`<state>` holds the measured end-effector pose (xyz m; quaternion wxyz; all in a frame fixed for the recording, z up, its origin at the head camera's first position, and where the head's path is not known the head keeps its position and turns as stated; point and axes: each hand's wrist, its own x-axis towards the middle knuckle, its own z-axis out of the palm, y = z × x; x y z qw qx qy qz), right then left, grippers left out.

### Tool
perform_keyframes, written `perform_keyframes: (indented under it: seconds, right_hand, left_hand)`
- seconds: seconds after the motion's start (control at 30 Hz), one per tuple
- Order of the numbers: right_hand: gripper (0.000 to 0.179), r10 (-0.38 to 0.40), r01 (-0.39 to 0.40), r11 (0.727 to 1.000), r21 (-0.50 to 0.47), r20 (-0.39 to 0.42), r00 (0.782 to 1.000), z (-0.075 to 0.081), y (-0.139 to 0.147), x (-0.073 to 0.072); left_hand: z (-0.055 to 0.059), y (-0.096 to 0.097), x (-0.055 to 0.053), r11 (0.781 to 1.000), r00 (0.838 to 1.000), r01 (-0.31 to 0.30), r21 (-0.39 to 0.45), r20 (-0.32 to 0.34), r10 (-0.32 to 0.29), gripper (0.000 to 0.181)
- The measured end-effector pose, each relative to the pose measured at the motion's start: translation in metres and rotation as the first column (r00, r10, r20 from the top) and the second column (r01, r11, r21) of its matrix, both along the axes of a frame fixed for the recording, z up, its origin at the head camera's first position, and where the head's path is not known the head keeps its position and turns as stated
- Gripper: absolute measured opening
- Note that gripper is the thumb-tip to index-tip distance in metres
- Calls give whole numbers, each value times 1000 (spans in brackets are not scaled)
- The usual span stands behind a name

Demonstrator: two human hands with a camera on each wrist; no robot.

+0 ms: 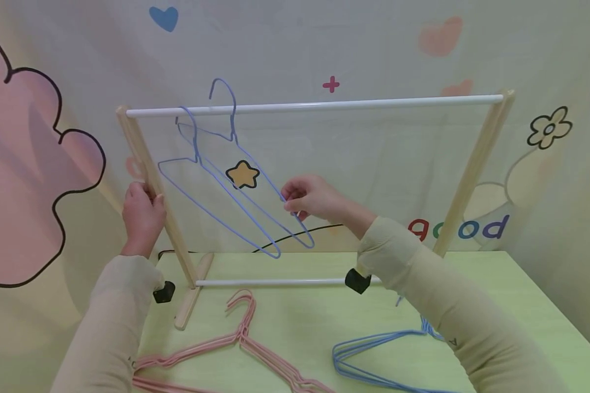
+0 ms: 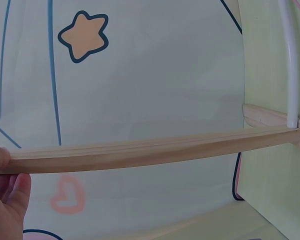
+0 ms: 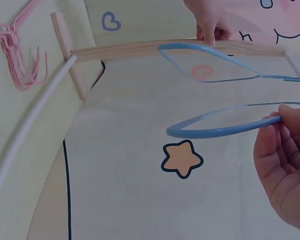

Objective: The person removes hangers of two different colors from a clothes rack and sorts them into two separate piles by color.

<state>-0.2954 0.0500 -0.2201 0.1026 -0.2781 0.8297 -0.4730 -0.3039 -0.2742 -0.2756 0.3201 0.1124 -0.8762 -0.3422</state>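
A blue wire hanger (image 1: 233, 125) is pinched between the thumb and fingers of my right hand (image 1: 319, 199), along its right sloping arm. Its hook stands above the white top rail (image 1: 354, 104) of a rack; whether it touches the rail I cannot tell. Just left of it, another blue hanger (image 1: 195, 147) hangs by its hook from that rail, tilted. My left hand (image 1: 145, 213) grips the rack's left wooden post (image 1: 177, 234) partway up. The right wrist view shows the held hanger (image 3: 210, 133) apart from the hung hanger (image 3: 185, 46).
Several pink hangers (image 1: 243, 334) lie stacked on the light green table (image 1: 275, 314). Several blue hangers (image 1: 373, 337) lie to their right, partly behind my right sleeve. A white lower bar (image 1: 275, 283) joins the posts. Behind the rack hangs a printed cloth (image 1: 373, 49).
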Motion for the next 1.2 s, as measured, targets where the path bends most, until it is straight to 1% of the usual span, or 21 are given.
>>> perform_keyframes:
  seconds: [0.17, 0.33, 0.47, 0.57, 0.67, 0.8, 0.87, 1.1, 1.2]
  right_hand:
    - [8, 1, 0, 1000, 11, -43, 999, -2, 22, 2]
    - [8, -20, 24, 999, 36, -84, 996, -5, 49, 6]
    - [8, -30, 36, 997, 62, -96, 995, -7, 71, 10]
    - [8, -42, 53, 993, 102, -102, 994, -8, 86, 13]
    - [8, -52, 71, 988, 137, -132, 990, -10, 100, 18]
    - [8, -58, 83, 985, 152, -166, 984, -10, 116, 25]
    - [9, -55, 82, 984, 156, -171, 984, -11, 123, 29]
    - [7, -76, 99, 980, 174, -135, 988, -17, 146, 38]
    - [7, -68, 92, 982, 165, -142, 987, -21, 155, 42]
  left_hand:
    - [0, -1, -1, 1000, 1000, -3, -7, -8, 2, 28]
    - [0, -1, 0, 1000, 1000, -3, -15, 1, 3, 27]
    - [1, 0, 1, 1000, 1000, 2, -13, 11, -1, 28]
    - [1, 0, 1, 1000, 1000, 0, -11, 16, 0, 28]
    - [0, 0, 1, 1000, 1000, -1, -11, 17, 1, 29]
    - [0, 0, 0, 1000, 1000, 4, -6, 16, -4, 29]
    - [0, 0, 0, 1000, 1000, 8, 2, 20, -8, 29]
    - [0, 0, 1, 1000, 1000, 4, -8, 14, -4, 28]
    - [0, 1, 1, 1000, 1000, 3, -13, 9, -3, 28]
